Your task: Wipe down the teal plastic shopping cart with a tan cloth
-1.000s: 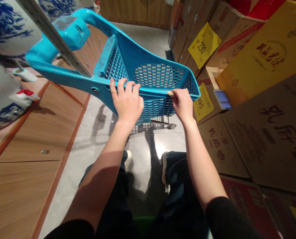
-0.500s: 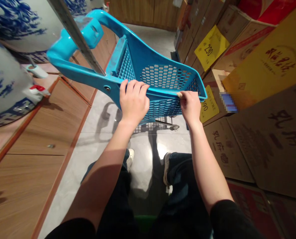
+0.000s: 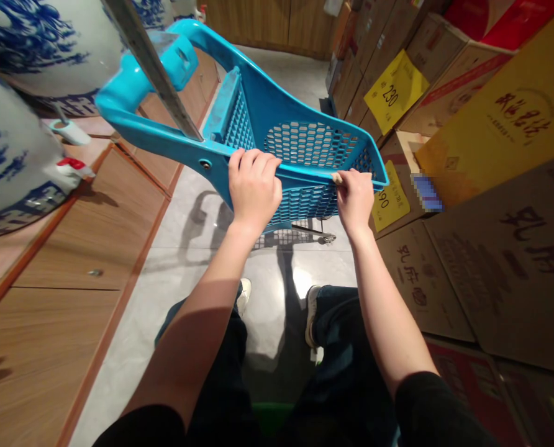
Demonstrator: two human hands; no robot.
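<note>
A blue plastic shopping basket (image 3: 305, 139) with perforated walls hangs tilted in front of me, its thick blue handle (image 3: 141, 81) up at the left on a metal bar (image 3: 153, 68). My left hand (image 3: 254, 189) is closed over the basket's near rim, fingers curled over the top edge. My right hand (image 3: 355, 197) grips the same rim further right, near the corner. The inside of the basket that I can see holds nothing. Below it, a small wheel (image 3: 326, 236) shows above the grey tiled floor.
Stacked cardboard boxes (image 3: 491, 248) with yellow price tags (image 3: 395, 92) line the right side. Wooden cabinets (image 3: 72, 248) run along the left, with large blue-and-white ceramic jars (image 3: 11, 155) on top. A narrow tiled aisle (image 3: 277, 81) leads ahead. My legs and shoes stand below.
The basket and both hands have shifted right and slightly up in view. My left fingers have curled tighter over the rim. The grip places stay the same.
</note>
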